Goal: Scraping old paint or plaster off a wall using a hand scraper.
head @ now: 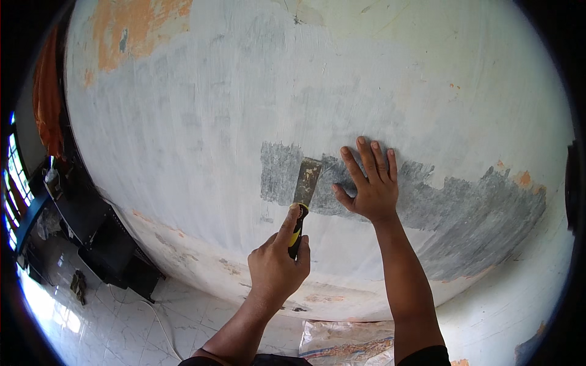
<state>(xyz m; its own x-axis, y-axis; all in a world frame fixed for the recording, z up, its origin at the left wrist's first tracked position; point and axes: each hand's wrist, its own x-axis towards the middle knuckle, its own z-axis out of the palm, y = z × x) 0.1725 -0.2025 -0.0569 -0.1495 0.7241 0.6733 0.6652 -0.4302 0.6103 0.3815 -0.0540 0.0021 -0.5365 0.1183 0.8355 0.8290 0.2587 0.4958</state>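
My left hand [280,261] is closed around the black and yellow handle of a putty knife [309,178], its thumb or finger laid along the handle's top. The blade points up and its broad end meets the wall [206,137] at the upper edge of a grey, scraped band [476,206]. To the right of the blade, my right hand [373,183] lies flat on the wall with its fingers spread, holding nothing. White, streaky paint surrounds the grey band, and orange patches [132,27] show at the upper left.
A black metal shelf [110,247] stands at the left beside an orange curtain [47,100]. A white cable [160,315] crosses the tiled floor [123,325]. Below the wall lies a woven sack [348,341] with flakes on it. A crumpled cloth [78,287] lies on the floor.
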